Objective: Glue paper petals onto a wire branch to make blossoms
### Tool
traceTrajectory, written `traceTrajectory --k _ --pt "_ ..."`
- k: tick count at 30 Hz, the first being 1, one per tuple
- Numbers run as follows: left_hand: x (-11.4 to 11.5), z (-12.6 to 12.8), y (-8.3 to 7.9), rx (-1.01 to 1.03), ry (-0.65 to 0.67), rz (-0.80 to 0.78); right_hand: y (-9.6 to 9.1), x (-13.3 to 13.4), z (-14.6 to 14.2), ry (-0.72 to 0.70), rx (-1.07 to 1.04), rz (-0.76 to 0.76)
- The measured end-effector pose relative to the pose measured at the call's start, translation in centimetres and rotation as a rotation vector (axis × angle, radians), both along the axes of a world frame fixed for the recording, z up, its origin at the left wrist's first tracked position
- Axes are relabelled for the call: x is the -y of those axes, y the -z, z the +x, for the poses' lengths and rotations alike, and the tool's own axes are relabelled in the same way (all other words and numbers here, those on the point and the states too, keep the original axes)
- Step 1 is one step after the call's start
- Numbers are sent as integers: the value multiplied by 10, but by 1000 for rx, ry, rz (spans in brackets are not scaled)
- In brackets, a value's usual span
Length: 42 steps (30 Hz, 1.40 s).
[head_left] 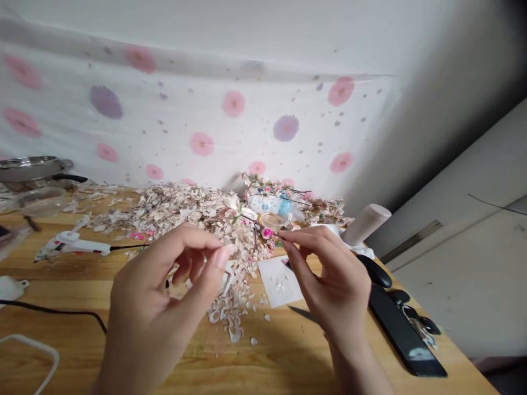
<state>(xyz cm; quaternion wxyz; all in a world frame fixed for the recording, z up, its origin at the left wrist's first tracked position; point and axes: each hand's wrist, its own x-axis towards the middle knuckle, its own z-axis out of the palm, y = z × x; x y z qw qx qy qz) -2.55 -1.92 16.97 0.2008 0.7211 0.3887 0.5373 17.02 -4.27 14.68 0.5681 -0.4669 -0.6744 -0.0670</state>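
Observation:
My right hand [335,280] pinches a small pink artificial blossom [268,233] between its thumb and fingertips, and a thin dark stem runs from the blossom. My left hand [164,296] is raised close by, its thumb and forefinger pinched together near a heap of pale pink paper petals [193,216]. Whether those fingers hold anything is too small to tell. A flowering branch [267,189] rises behind the heap, partly covered by petals. A white sheet of paper [280,281] with scraps on it lies under my right hand.
A white glue gun [72,242] with a black cord lies on the wooden table [230,351] at left. Also there are a small glass dish [272,221], scissors [376,270], a black phone [405,340], a pale cylinder [365,224], a metal pan [28,169] and a floral cloth [206,120].

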Motion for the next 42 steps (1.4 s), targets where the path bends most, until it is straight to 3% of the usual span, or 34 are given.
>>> traceTrajectory --k 4,8,14,18,23,33,42 --pt "12 9 0 -45 -113 71 0 4 1 57 90 4" --pt "17 20 0 -66 -243 27 0 6 0 92 143 10" --pt "15 27 4 -25 -314 -65 0 10 -1 106 175 16" --pt "14 29 3 -28 -314 -65 0 11 -1 114 200 17" --pt "12 26 0 -99 -216 -71 0 9 0 109 208 17" --pt "6 21 5 -161 -228 63 0 11 -3 97 208 23" --pt "9 22 2 -145 -222 38 -1 13 -2 94 218 3"
